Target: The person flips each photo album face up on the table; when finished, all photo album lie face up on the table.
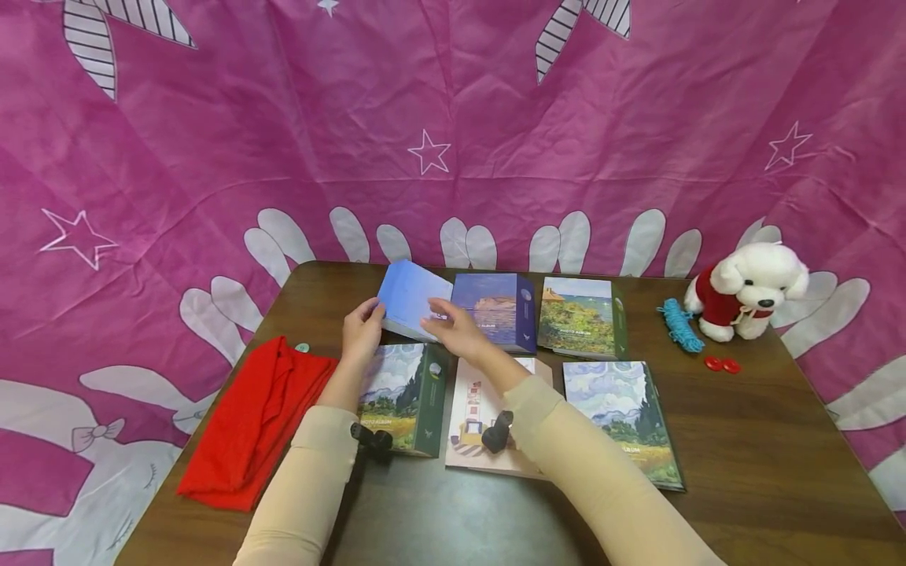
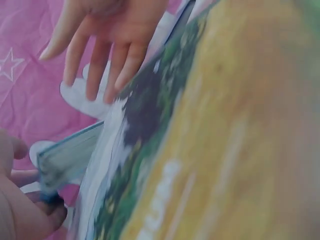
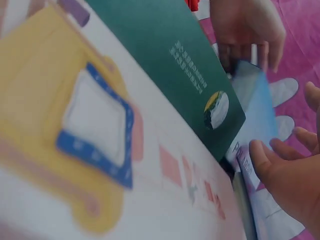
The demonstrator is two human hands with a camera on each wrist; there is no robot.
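Two hands meet on one thing here: a pale blue rectangular photo album (image 1: pixel 408 299), lifted at a tilt just left of the middle of the head view, above the back row of albums on the dark brown wooden table (image 1: pixel 743 440). The left hand (image 1: pixel 362 330) pinches the album's lower left edge, thumb on one side and fingers behind. The right hand (image 1: pixel 456 330) lies with its fingers spread and fairly straight against the album's right edge, pressing rather than clasping.

By my reading, the step in hand is moving or placing this blue album, and doing it well means keeping the left pinch firm while the flat right hand steadies the free side, so that the covers do not fan open. It should be kept clear of the dark blue album with a painted cliff cover (image 1: pixel 495 310) touching or just beside it on the right, and of the green-spined album with a cypress painting (image 1: pixel 403 393) directly below it in the frame. A slow, level lowering would avoid nudging either one.

At the left of the frame lies a folded red cloth (image 1: pixel 255 420); at the upper right sits a white plush dog in a red coat (image 1: pixel 750 289), with a bundle of turquoise yarn (image 1: pixel 681 324) next to it.
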